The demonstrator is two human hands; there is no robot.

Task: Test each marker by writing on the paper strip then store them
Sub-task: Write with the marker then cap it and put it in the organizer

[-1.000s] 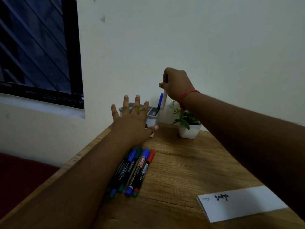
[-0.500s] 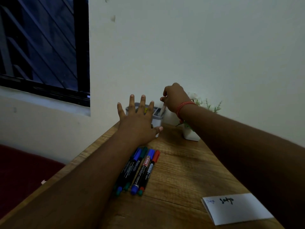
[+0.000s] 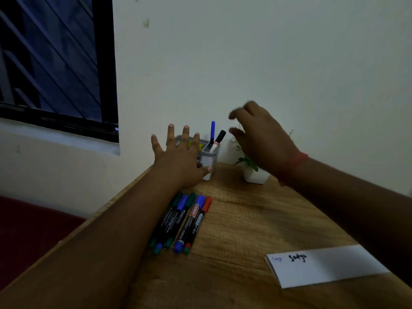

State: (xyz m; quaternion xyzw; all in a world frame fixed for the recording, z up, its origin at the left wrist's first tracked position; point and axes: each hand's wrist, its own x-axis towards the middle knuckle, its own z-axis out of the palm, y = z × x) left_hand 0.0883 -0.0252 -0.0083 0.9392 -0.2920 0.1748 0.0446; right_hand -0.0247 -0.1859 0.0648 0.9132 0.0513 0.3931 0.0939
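Your left hand [image 3: 178, 159] is spread flat, fingers straight, in front of the grey holder [image 3: 210, 157]. Your right hand [image 3: 260, 139] hangs loose w/ nothing in it (blurred). Two markers [image 3: 217, 139] stand in the holder; five markers [image 3: 180, 221] lie on the desk [image 3: 245, 219]; paper strip [image 3: 323, 265] sits near right.
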